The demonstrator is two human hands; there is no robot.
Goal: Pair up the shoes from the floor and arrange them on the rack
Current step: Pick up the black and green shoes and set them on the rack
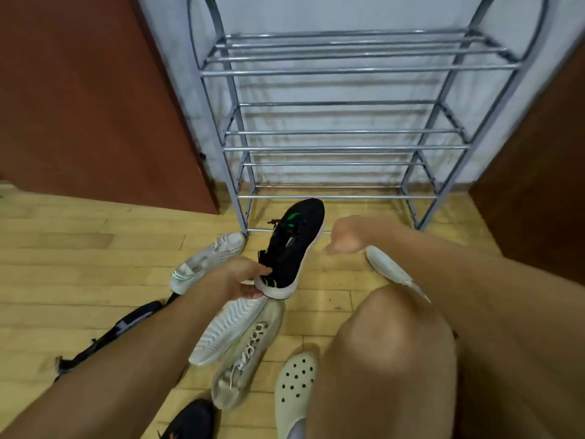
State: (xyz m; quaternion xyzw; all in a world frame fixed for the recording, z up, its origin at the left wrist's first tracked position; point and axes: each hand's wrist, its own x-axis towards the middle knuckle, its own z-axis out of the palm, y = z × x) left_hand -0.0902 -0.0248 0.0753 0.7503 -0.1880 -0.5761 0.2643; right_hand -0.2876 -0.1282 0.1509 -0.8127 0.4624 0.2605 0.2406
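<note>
Before the metal shoe rack (342,71), at floor level: 1 black sneaker (294,245) with green stripes, lifted clear of the boards, toe pointing at the lowest rail. Left hand (240,280) grips it by the heel, fingers curled under the white sole edge. A heel hold leaves the toe free to lead onto a shelf.

Directly beneath: 1 upturned shoe (228,334), white ribbed sole showing. Whether the same hand also carries it cannot be told; it may be the mate.

Right hand (345,239) hangs just right of the sneaker, fingers loosely curled, holding nothing, seemingly ready to take another shoe.

Rack rails carry no shoes, so pairing looks to be at its start.

Loose on the wooden floor (63,264):
- 1 white mesh sneaker (205,264) near the rack's left leg
- 1 beige laced sneaker (250,353)
- 1 pale perforated clog (294,384) by the knee (389,353)
- 1 dark shoe (136,315) partly behind the left forearm
- 1 black shoe (190,419) at the bottom edge
- 1 pale shoe (389,267) under the right forearm
</note>
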